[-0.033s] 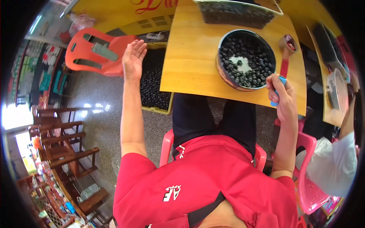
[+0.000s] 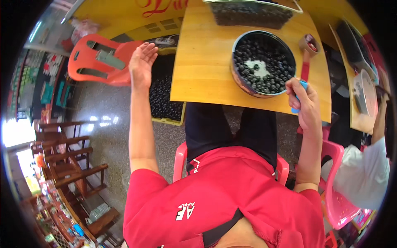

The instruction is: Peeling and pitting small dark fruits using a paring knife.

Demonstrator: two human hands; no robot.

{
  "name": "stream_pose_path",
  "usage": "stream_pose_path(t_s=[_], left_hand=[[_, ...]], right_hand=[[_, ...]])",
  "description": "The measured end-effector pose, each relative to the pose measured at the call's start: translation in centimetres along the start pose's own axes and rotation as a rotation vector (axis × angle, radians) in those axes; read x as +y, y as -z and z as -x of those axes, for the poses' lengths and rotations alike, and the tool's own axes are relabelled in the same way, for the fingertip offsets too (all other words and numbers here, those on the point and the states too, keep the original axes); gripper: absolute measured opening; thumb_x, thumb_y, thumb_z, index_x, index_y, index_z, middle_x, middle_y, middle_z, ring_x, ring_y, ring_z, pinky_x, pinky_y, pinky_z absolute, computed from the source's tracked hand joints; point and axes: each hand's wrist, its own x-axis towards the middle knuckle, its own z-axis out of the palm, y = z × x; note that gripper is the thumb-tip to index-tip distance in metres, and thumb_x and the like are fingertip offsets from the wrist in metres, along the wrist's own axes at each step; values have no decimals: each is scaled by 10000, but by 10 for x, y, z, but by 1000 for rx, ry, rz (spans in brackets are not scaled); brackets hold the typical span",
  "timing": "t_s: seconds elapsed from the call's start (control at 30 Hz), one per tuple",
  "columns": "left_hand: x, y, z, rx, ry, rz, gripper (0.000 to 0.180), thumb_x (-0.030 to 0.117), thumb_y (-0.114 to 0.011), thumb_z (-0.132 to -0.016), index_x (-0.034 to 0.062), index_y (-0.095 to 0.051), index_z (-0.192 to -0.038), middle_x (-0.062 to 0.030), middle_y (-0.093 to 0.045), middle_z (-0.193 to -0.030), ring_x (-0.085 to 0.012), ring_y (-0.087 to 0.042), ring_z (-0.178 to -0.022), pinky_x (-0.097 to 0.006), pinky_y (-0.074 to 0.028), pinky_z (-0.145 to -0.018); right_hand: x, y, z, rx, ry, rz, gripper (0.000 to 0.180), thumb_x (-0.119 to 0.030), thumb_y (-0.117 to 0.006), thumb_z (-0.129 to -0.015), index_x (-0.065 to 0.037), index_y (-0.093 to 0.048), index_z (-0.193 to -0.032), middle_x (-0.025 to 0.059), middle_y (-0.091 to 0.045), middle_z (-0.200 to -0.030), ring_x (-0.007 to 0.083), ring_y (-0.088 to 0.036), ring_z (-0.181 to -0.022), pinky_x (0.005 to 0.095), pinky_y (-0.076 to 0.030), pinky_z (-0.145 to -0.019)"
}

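The right hand has its fingers clamped on a blue tool near right of the basin of dark round fruits, the left hand, fingers nearly together, left of the wooden table.

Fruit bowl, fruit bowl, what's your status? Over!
Left hand open, empty. Right hand gripping something blue. Bowl on table, holding dark fruit. Small cup to its right.

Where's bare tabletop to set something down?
The widest bare patch of table lies between its left edge, the bowl and the clear bin. It's crowded right of the bowl, around the small cup and right grip.
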Motion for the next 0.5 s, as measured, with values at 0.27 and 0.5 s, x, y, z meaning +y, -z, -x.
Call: stream_pose_path(t_s=[0.27, 0.5], left_hand=[[37, -182, 44, -763, -163, -508, 193, 87, -561, -924, -38, -623, -1058, -102, -668, -997, -141, -626, -846, -264, -486, -742], [-58, -249, 23, -1089, -626, -1363, 164, 76, -569, -805, 21, -652, -936, -144, -664, -903, -316, -638, -868, -401, -506, -745]], right_hand=[[7, 8, 2, -42, 2, -89, 202, -201, -547, -964, -12, -613, -938, 2, -556, -770, 9, -388, -517, 177, -301, -479], [3, 14, 13, -33, 30, -91, 219, -218, -556, -963, -11, -624, -939, 1, -572, -764, 11, -398, -522, 175, -307, -479]])
